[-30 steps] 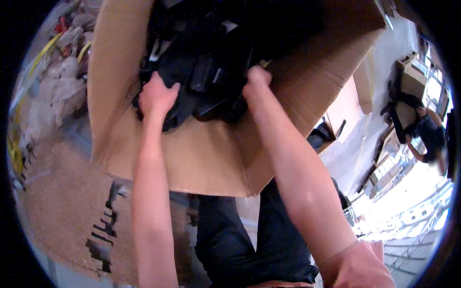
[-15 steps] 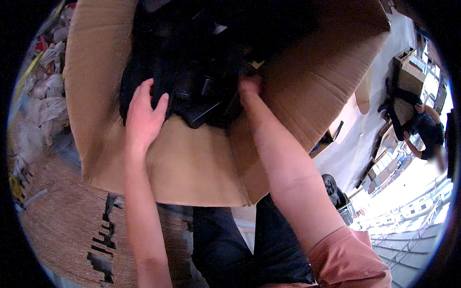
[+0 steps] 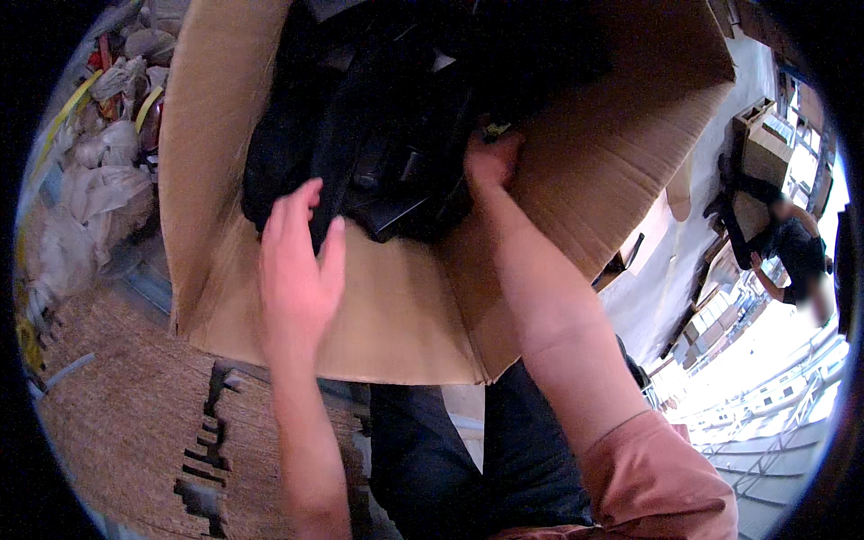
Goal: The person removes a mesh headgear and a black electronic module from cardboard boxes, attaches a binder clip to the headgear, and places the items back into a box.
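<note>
A large open cardboard box [image 3: 378,315] fills the middle of the view, its flaps spread outward. Inside lies a dark heap of black items [image 3: 360,126], some cloth-like and some with hard shiny edges; the shadow hides their exact kinds. Over the near edge of that heap hovers my left hand [image 3: 301,261], thumb and fingers apart, holding nothing. Deeper in, by the right wall, my right hand [image 3: 493,160] is closed, its fingertips hidden. A small yellowish piece [image 3: 493,131] shows right at its fingers; I cannot make out what it is.
Pale plastic bags [image 3: 108,171] are heaped at the left. A worn brown board [image 3: 117,387] with dark broken gaps lies at lower left. At the far right a person in dark clothes [image 3: 796,252] is near cardboard boxes [image 3: 765,148].
The box and its contents sit slightly further right in view. My left hand has drawn back toward the box's near side. My right hand stays at the right wall.
</note>
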`<state>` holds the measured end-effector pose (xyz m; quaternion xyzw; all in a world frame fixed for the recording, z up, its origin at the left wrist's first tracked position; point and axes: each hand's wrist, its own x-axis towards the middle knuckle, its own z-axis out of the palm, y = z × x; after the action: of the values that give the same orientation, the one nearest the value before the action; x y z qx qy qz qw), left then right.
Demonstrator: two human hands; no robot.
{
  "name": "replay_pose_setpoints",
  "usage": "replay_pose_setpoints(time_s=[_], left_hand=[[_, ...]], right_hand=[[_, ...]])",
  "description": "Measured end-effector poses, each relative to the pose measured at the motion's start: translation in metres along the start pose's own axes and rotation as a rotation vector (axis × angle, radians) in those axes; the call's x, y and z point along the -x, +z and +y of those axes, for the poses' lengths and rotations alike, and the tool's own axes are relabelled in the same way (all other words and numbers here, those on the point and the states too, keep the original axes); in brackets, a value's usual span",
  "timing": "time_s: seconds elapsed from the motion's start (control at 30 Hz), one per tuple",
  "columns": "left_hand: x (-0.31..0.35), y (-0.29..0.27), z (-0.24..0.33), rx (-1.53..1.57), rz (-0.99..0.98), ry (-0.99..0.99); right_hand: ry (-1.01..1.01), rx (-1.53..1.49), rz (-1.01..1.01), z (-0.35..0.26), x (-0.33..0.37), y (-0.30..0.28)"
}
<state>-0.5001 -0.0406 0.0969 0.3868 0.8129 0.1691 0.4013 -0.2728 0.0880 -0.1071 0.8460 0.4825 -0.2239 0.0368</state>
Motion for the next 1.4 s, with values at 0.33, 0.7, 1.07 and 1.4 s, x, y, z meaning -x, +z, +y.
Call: replay_pose_setpoints(time_s=[0.33,0.7,1.07,1.4], left_hand=[[0.099,0.019,0.039,0.182,0.117,0.007],[0.089,0.037,0.051,0.02,0.252,0.065],[0.124,0.03,0.075,0.784,0.048,-0.196],[0.236,0.211,0.19,0.828,-0.603,-0.37]], right_hand=[[-0.175,0.297,-0.112,0.046,-0.107,0.049],[-0.395,0.745,-0.388,-0.016,-0.051,-0.03],[-0.697,-0.069,-0.776,-0.053,0.111,-0.283],[-0.481,-0.327,-0.971,0.235,0.117,-0.386]])
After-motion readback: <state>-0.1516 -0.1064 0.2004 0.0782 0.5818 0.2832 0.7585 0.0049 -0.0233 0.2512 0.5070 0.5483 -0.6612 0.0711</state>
